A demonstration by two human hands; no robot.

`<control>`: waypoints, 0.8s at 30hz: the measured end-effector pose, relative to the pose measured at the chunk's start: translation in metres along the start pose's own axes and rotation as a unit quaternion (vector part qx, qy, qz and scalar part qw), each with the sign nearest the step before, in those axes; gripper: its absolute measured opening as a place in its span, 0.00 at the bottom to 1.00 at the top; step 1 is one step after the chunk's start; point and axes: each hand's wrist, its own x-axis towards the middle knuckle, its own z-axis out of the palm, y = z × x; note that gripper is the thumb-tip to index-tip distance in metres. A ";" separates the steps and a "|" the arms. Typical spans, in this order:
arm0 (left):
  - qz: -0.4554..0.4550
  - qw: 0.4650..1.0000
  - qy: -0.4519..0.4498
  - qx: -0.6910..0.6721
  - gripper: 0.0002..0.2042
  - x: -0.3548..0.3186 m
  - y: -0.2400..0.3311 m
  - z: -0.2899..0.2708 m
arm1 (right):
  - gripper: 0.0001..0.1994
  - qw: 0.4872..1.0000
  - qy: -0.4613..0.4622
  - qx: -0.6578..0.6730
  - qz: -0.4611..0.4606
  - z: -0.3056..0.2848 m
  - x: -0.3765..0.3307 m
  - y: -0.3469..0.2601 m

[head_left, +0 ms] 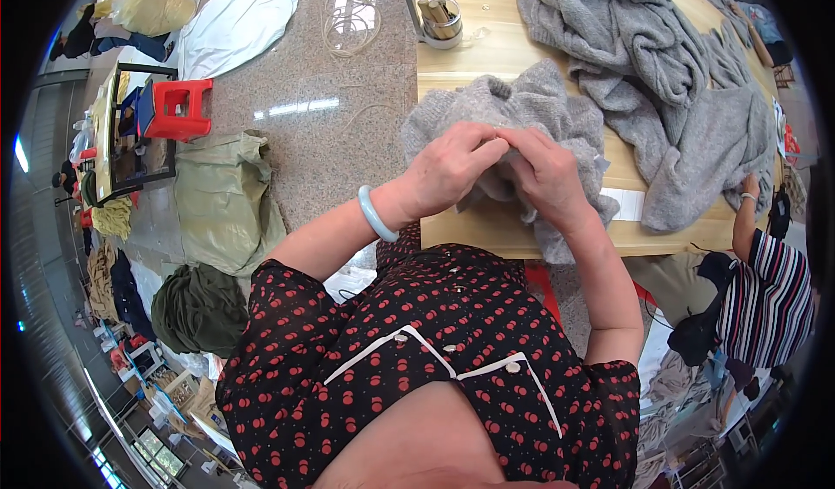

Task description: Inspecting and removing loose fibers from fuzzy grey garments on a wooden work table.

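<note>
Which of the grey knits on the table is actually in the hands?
The lighter grey knit at the near table edge; both hands pinch it. The darker grey pile lies untouched farther back.

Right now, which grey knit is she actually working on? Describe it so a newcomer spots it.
On the pale wooden table, find the near edge. The small light grey fuzzy knit piece lies bunched there, pinched by the left hand and right hand; the darker grey sweaters behind lie untouched.

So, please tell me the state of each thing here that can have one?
left hand: pinching the small grey knit
right hand: gripping the same knit
small grey knit: bunched, at the table edge
grey sweaters: spread in a loose pile on the table
round container: upright, open
red stool: upright on the floor
</note>
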 end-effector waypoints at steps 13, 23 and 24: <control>0.066 0.997 -0.030 0.006 0.11 0.001 -0.010 -0.004 | 0.14 0.998 -0.015 -0.042 -0.038 -0.010 -0.006 0.004; 0.008 0.998 0.054 0.033 0.10 -0.003 -0.005 0.012 | 0.11 0.993 0.071 -0.071 -0.068 0.006 -0.005 0.006; -0.012 0.997 0.071 0.035 0.09 -0.004 -0.003 0.015 | 0.10 0.991 0.089 -0.069 -0.066 0.010 -0.005 0.007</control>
